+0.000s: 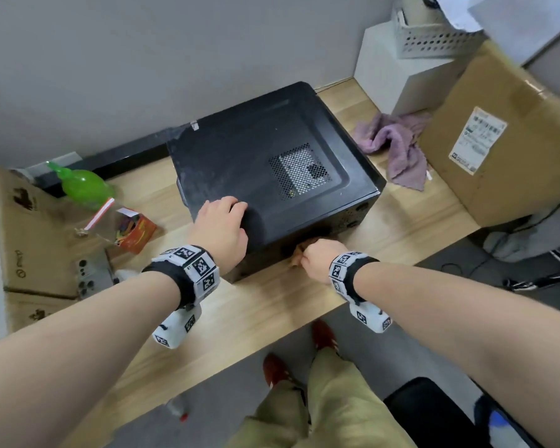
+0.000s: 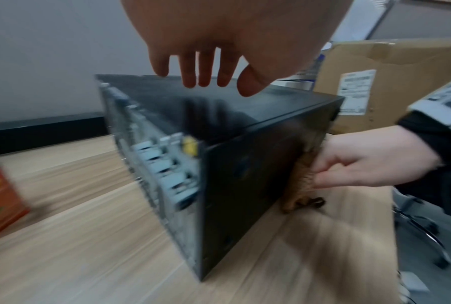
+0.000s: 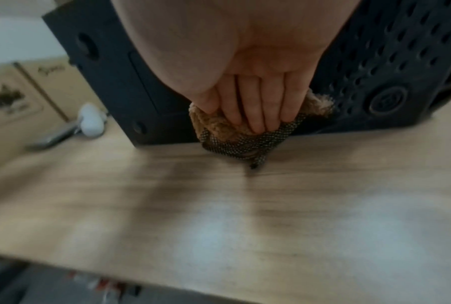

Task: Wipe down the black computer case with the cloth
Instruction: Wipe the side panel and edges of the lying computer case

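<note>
The black computer case lies on its side on the wooden table, vent mesh facing up. My left hand rests on its top near corner, fingers straight. My right hand grips a brown cloth and presses it against the case's near side face. In the right wrist view the fingers curl over the brown cloth, which has a dark mesh edge touching the table. The left wrist view shows the cloth between my right hand and the case.
A purple cloth lies right of the case beside a large cardboard box. A green spray bottle, a small red box and another cardboard box sit to the left. A wall stands behind.
</note>
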